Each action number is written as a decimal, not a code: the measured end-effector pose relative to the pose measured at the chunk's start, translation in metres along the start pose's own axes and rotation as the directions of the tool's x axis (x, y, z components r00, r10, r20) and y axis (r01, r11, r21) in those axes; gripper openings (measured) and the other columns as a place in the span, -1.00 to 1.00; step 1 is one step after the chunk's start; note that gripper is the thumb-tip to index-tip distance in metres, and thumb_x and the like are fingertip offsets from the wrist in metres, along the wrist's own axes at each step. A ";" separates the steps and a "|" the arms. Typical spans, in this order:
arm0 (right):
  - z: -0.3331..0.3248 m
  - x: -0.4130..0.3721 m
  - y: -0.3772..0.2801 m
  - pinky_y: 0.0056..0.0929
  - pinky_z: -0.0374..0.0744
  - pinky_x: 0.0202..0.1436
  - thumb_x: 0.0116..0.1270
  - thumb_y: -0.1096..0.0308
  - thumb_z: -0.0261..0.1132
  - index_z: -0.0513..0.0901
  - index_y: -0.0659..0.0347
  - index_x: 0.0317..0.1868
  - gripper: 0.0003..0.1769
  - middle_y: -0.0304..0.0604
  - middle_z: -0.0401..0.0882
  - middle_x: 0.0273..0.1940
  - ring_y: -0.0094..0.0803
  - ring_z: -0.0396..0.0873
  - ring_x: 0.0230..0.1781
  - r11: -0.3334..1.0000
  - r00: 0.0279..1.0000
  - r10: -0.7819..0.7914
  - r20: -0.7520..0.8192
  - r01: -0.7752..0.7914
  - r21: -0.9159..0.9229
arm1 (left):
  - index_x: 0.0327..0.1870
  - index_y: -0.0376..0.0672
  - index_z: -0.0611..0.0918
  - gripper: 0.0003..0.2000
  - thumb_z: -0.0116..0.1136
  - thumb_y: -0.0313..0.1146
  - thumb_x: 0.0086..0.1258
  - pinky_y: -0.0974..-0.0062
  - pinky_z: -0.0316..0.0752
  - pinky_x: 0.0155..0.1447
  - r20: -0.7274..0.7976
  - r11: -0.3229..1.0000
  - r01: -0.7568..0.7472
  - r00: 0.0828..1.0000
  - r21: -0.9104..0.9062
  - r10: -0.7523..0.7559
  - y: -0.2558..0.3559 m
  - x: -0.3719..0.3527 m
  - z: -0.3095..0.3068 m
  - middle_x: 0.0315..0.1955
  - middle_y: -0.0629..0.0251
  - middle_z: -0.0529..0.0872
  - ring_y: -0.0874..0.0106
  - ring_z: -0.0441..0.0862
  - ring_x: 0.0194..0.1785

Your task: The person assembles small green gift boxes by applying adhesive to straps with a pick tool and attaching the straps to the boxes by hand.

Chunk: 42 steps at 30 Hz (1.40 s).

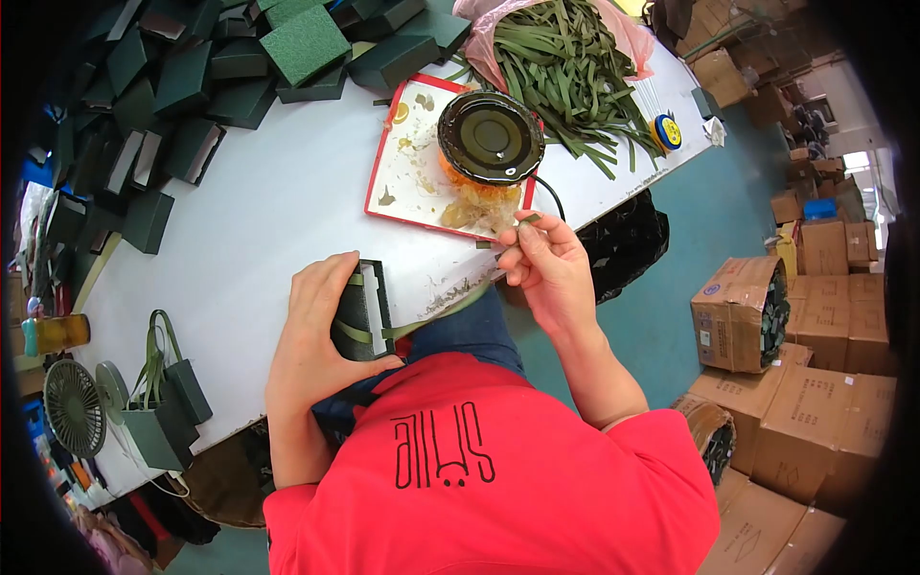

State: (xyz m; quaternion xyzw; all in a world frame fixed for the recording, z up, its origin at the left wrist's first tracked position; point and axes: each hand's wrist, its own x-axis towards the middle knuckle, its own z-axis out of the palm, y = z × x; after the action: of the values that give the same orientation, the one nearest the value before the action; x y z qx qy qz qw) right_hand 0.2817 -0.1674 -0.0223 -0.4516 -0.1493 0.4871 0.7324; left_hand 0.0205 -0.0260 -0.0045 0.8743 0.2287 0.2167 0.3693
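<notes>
My left hand (311,331) is wrapped round a small dark green box (356,305) near the table's front edge. The box shows a pale inside, and a green ribbon (402,331) runs from it to the right. My right hand (543,251) is raised beside the glue pot, its thumb and fingers pinching the end of a green ribbon (526,221). A round pot with dark liquid (491,136) stands on a red-edged white tray (380,182), with amber drips down its side.
Many dark green boxes (182,77) are piled at the back left. Green ribbons (561,67) spill from a pink bag at the back. A fan (75,407) and a green bag (161,431) are at left. Cardboard boxes (805,402) stand on the floor at right.
</notes>
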 end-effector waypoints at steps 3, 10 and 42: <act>0.007 0.012 -0.001 -0.57 0.67 -0.36 0.51 0.34 0.28 0.56 0.34 0.06 -0.74 -0.09 0.71 -0.19 -0.49 0.70 -0.39 0.995 0.991 -0.004 -0.131 -0.008 -0.095 | 0.39 -0.24 0.43 0.07 0.71 -0.26 -0.35 0.14 0.35 0.40 0.012 1.000 -0.001 1.000 0.001 0.001 0.003 0.003 0.002 0.27 0.05 0.50 0.01 0.40 0.32; -0.002 0.035 -0.001 -0.58 0.63 -0.40 0.48 0.31 0.34 0.61 0.31 -0.08 -0.79 -0.16 0.70 -0.31 -0.54 0.64 -0.48 0.991 0.992 -0.038 -0.117 0.022 -0.136 | 0.38 -0.25 0.43 0.06 0.71 -0.20 -0.32 0.14 0.32 0.40 0.032 0.999 -0.033 0.999 -0.009 0.033 0.012 0.014 0.005 0.25 0.07 0.50 0.02 0.39 0.33; 0.020 0.010 -0.010 -0.61 0.44 -0.52 0.45 0.32 0.34 0.58 0.26 -0.20 -0.82 -0.30 0.57 -0.47 -0.59 0.51 -0.59 0.955 0.996 0.023 -0.084 -0.047 -0.294 | 0.42 -0.24 0.39 0.09 0.72 -0.17 -0.30 0.16 0.33 0.41 0.051 0.997 -0.069 0.996 -0.021 0.070 0.011 0.021 0.005 0.28 0.05 0.48 0.01 0.38 0.35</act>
State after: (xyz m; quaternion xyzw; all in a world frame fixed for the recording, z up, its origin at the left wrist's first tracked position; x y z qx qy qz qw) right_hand 0.2786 -0.1501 -0.0057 -0.5777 -0.1830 0.4537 0.6533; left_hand 0.0428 -0.0240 0.0047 0.8835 0.1863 0.2089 0.3756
